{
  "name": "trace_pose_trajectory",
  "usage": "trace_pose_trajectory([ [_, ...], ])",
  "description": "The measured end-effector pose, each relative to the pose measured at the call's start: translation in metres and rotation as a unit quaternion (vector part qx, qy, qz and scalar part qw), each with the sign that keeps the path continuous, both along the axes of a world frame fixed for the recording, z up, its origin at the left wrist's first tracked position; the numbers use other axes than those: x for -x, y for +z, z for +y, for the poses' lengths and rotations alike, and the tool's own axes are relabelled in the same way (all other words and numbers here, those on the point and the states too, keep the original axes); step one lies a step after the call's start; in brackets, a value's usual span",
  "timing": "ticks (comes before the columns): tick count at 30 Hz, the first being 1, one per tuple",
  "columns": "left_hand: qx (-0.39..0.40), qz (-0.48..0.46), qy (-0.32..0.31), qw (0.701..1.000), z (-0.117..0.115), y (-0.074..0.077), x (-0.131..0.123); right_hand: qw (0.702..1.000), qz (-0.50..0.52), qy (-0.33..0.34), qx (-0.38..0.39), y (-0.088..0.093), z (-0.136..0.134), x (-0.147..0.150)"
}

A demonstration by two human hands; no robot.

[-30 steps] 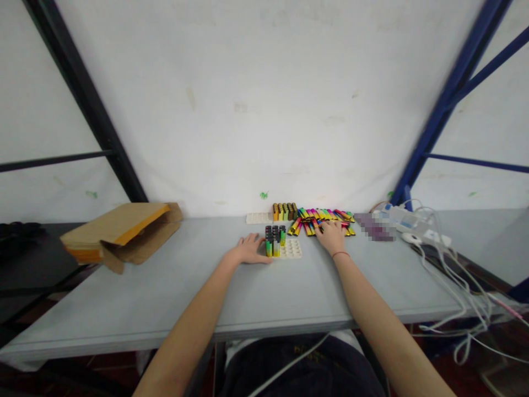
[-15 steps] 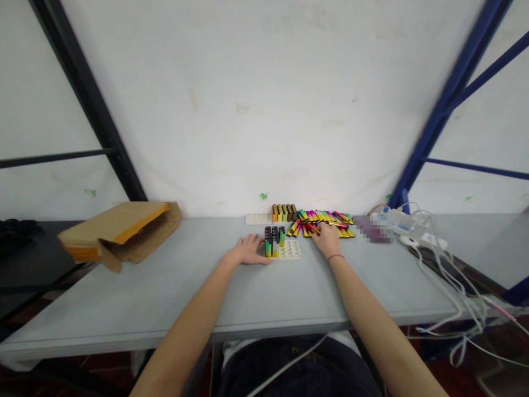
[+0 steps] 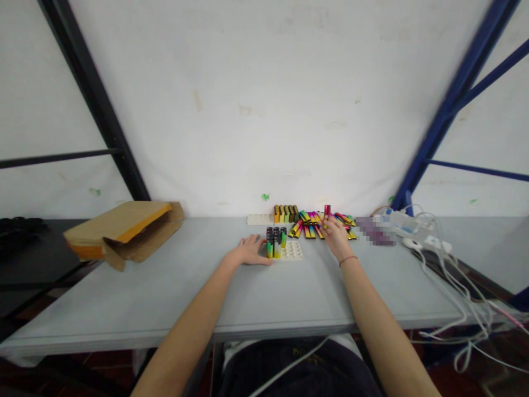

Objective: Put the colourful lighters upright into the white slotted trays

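My left hand (image 3: pixel 250 251) lies flat on the grey table (image 3: pixel 165 298), its fingers against the left side of a white slotted tray (image 3: pixel 293 252). Several coloured lighters (image 3: pixel 275 241) stand upright in that tray's left slots. My right hand (image 3: pixel 335 234) is lifted over a loose pile of coloured lighters (image 3: pixel 308 223) and pinches one red lighter (image 3: pixel 327 212) upright between its fingers. Behind, a second white tray (image 3: pixel 258 219) holds a row of orange and green lighters (image 3: pixel 285 212).
An open cardboard box (image 3: pixel 119 229) lies on its side at the left. White power strips and tangled cables (image 3: pixel 430 242) occupy the right end of the table. A white wall rises behind; dark and blue shelf struts stand on both sides.
My right hand rose from the lighter pile and now holds a red lighter upright. My left hand stayed by the tray.
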State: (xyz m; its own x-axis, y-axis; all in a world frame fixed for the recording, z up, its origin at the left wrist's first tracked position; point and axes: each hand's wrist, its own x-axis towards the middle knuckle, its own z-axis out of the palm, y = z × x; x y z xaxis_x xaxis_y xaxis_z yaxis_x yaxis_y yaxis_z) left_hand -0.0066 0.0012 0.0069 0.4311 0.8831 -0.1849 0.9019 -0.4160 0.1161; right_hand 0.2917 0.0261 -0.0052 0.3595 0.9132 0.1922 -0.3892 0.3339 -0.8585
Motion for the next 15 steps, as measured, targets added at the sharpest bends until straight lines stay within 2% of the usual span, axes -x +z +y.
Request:
trace_pose_trajectory([
  [2,-0.008,-0.004,-0.005,1.0,0.002,-0.003,0.001,0.998,0.033,0.061,0.007,0.005,-0.006,0.005],
  [9,-0.011,-0.007,-0.01,1.0,0.006,-0.008,0.004,0.978,-0.012,0.192,0.084,0.012,-0.018,0.033],
  [11,-0.009,-0.008,-0.011,1.0,0.006,-0.008,0.004,0.975,-0.022,0.196,0.104,0.012,-0.02,0.036],
  [15,-0.009,-0.006,-0.007,1.0,0.005,-0.007,0.003,0.979,-0.006,0.14,0.147,0.014,-0.023,0.034],
])
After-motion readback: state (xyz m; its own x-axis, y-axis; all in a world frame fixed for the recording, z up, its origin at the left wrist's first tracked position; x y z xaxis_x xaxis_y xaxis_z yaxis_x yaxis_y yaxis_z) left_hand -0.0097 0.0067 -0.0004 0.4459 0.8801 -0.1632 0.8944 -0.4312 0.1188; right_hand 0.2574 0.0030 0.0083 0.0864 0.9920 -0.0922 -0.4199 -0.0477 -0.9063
